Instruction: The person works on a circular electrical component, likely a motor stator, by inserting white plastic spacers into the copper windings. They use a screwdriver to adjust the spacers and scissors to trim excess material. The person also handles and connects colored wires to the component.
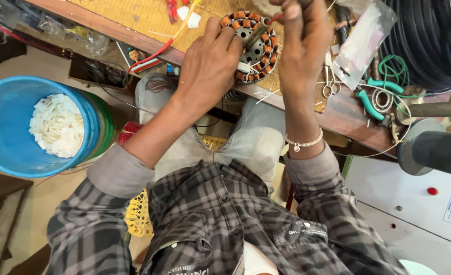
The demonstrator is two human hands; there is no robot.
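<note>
A round motor stator point(254, 47) with several copper-wound coils lies at the front edge of a wooden workbench point(345, 114). My left hand point(208, 65) grips the stator's left rim and holds it steady. My right hand point(300, 42) is above the stator's right side with the fingers pinched on a thin red-tipped tool or wire; most of that piece is hidden by the fingers. A white slip pokes out of the stator near my left thumb.
A blue bucket point(11, 117) with several white paper slips stands on the floor at left. Scissors point(329, 81), teal-handled pliers point(372, 103), a clear plastic bag point(362, 42) and black cable coils point(429, 35) crowd the bench's right side. A grey machine point(419, 203) sits lower right.
</note>
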